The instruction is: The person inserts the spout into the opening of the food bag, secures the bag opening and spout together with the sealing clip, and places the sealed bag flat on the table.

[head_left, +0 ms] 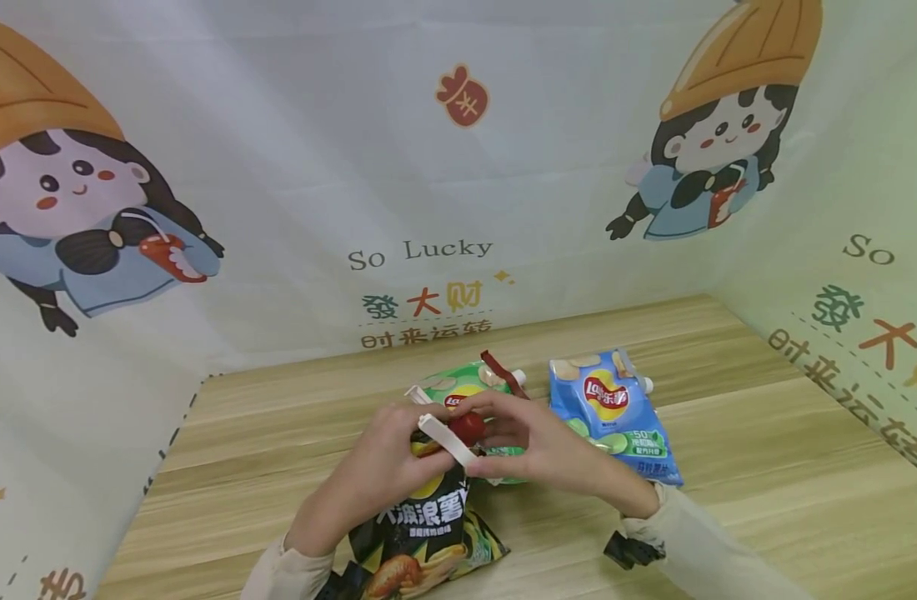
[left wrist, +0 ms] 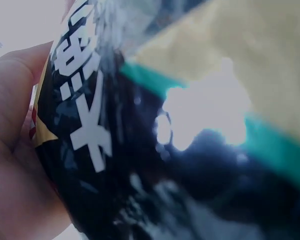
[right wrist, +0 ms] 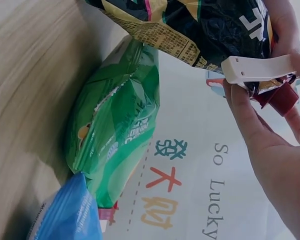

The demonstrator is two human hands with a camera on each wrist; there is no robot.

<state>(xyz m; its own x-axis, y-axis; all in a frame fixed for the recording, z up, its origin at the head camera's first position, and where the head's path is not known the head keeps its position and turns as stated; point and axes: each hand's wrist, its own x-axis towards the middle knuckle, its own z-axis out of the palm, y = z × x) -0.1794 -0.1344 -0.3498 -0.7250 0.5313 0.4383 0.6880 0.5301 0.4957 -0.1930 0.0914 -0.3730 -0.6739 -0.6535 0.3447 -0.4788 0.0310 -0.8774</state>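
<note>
Near the table's front, a black chip bag with white lettering leans upright. My left hand grips its upper part; the left wrist view has the thumb side at the bag's edge, other fingers hidden behind. Across the bag's top lies a white bag-sealing clip with a dark red spout cap. My right hand pinches the clip, its thumb and fingers close around the cap. Whether the clip is fully fastened I cannot tell.
Behind the black bag stands a green chip bag with a red clip strip. To the right lies a blue Lay's chip bag, also clipped, with a white cap. A printed cloth hangs behind the wooden table.
</note>
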